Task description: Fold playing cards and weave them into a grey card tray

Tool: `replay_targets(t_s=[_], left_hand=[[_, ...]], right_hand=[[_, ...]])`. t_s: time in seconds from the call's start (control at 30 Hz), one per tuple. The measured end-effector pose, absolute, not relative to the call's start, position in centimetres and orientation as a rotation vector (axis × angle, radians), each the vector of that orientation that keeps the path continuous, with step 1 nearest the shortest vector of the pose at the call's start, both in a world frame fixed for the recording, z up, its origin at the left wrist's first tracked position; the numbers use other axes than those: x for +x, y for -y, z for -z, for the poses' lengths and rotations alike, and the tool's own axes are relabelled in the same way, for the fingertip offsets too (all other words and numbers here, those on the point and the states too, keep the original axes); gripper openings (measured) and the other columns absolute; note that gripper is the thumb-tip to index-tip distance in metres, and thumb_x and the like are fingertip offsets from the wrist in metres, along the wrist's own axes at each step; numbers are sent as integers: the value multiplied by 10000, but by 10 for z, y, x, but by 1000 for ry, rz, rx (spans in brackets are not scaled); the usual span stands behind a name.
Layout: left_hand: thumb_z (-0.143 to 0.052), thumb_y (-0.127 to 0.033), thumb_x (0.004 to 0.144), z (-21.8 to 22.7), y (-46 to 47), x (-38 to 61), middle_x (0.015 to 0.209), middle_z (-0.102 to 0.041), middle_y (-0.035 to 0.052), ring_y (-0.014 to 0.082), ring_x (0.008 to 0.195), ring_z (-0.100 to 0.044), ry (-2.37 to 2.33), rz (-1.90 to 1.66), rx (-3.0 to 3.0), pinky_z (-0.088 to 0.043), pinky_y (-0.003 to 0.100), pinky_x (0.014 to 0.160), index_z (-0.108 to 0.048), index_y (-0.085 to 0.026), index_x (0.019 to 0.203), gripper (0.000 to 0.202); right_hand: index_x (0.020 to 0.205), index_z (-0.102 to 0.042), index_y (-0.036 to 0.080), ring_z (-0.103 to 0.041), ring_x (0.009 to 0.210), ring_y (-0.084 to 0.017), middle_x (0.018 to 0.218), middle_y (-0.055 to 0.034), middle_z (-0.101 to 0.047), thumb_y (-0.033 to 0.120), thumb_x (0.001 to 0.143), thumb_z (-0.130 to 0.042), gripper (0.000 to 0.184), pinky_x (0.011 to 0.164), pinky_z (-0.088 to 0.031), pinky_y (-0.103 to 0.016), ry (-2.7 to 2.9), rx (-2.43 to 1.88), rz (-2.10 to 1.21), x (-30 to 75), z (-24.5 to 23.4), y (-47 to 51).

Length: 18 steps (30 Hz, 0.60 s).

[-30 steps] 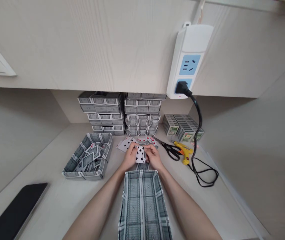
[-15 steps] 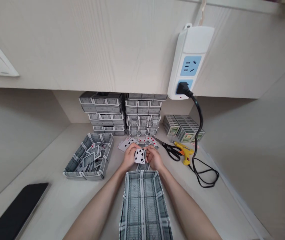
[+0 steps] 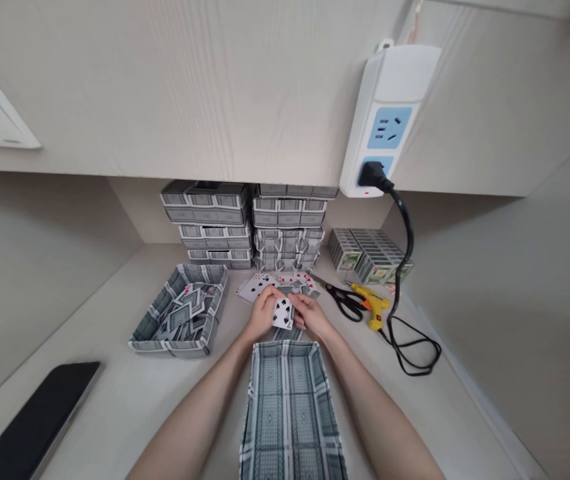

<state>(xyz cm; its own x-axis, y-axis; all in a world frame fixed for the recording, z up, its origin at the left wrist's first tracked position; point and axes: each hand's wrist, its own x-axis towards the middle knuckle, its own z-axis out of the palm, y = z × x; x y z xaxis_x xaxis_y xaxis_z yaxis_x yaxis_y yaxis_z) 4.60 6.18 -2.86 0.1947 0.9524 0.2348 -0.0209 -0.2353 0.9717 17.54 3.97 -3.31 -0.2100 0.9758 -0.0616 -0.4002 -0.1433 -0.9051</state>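
Note:
Between my hands is a playing card (image 3: 283, 313), a seven of spades facing me. My left hand (image 3: 263, 312) grips its left side, and my right hand (image 3: 311, 315) pinches its right edge. Just below it, a long tray made of playing cards (image 3: 287, 400) stands close to me, its patterned card backs showing inside. Under and behind my hands lie loose cards (image 3: 257, 285), some face up and some face down.
At left stands a card-made tray (image 3: 179, 345) with loose cards in it. Stacked card boxes (image 3: 287, 217) line the back. Scissors (image 3: 347, 303), a yellow glue gun (image 3: 375, 303) with its cord, and card packs (image 3: 372, 257) are at right. A black flat object (image 3: 39, 420) lies front left; a power strip (image 3: 389, 120) hangs above.
The card is still in both hands, and my right fingers have shifted slightly on its right edge. The whole view has moved a little.

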Motion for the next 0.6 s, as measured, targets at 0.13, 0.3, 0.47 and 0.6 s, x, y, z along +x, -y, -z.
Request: replay_targets(t_s=[0.13,0.3,0.47,0.6], left_hand=[[-340,-178,722,29,-61,45,590,-470,-32,88,518,-410,-960,-1216,1511,-319,187,475,-496,-166,746,158],[-361,-247,758,27,-59,42,603,-475,-34,87,526,-425,-998,-1192,1564,-325,187,487,-502,-171,840,180],[-463,-386,735,29,-59,45,530,-466,-56,89,472,-433,-1163,-1124,1666,-296,188,457,-449,-181,858,240],[-458,-404,735,31,-62,47,538,-473,-56,90,479,-442,-1273,-1084,1777,-296,189,465,-454,-184,841,244]], right_hand=[[603,-438,171,-250,238,-30,300,113,-333,446,677,-572,315,277,-183,-164,1048,-926,-1460,176,38,-41],[585,-447,170,-296,237,-42,295,98,-366,473,679,-550,334,288,-206,-175,1106,-991,-1349,177,37,-41],[599,-467,172,-294,236,-50,295,97,-369,488,677,-542,333,292,-213,-184,1132,-1041,-1290,178,37,-41],[603,-484,168,-310,249,-55,299,89,-384,478,682,-540,324,306,-234,-187,1164,-1052,-1261,179,35,-40]])
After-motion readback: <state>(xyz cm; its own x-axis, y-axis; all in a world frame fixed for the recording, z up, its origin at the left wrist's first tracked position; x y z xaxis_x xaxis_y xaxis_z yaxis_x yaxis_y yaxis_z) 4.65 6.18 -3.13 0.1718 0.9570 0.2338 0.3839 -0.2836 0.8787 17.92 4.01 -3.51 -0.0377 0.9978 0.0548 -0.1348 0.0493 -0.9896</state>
